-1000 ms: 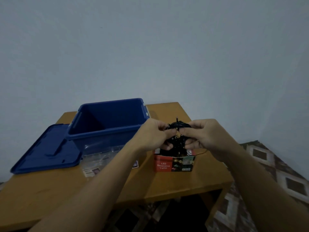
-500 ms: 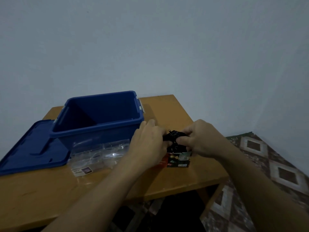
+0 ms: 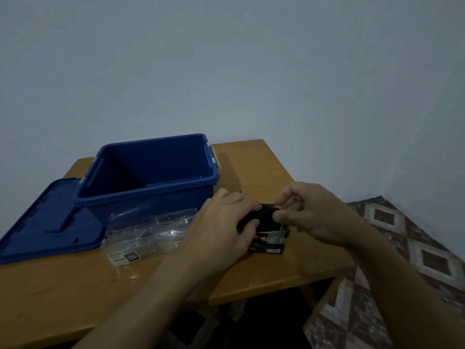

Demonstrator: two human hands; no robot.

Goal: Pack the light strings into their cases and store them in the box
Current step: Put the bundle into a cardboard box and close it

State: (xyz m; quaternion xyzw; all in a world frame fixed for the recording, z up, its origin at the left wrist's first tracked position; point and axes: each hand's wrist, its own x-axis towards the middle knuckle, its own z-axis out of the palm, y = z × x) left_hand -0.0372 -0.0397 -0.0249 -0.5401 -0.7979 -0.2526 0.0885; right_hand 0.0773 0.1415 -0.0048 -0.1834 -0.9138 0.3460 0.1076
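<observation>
Light string: a black bundle (image 3: 264, 217), sunk partway into the mouth of its case at the near right of the table (image 3: 75, 293).
Case: a small printed carton (image 3: 273, 241) standing on the table with its top open; the bundle fills the opening.
Left grip (image 3: 226, 222): fingers are curled over the bundle's left side, clamped on it and bearing down.
Right grip (image 3: 309, 212): thumb and forefinger are pinched on the bundle's right edge, at the carton's rim.
Change: a second ago I held the bundle in the air above the carton; now it sits in the opening and both grips have dropped towards the table.
Meaning: I judge the stuffing as under way but not finished, since wire still shows above the rim and the carton is not closed.
Clear packets (image 3: 151, 230): lying just left of the carton, on the near side of the box.
Blue box (image 3: 151, 195): open, far left of the carton; I see no case in it yet.
Lid (image 3: 47, 222): off, lying flat to the left of the box.
</observation>
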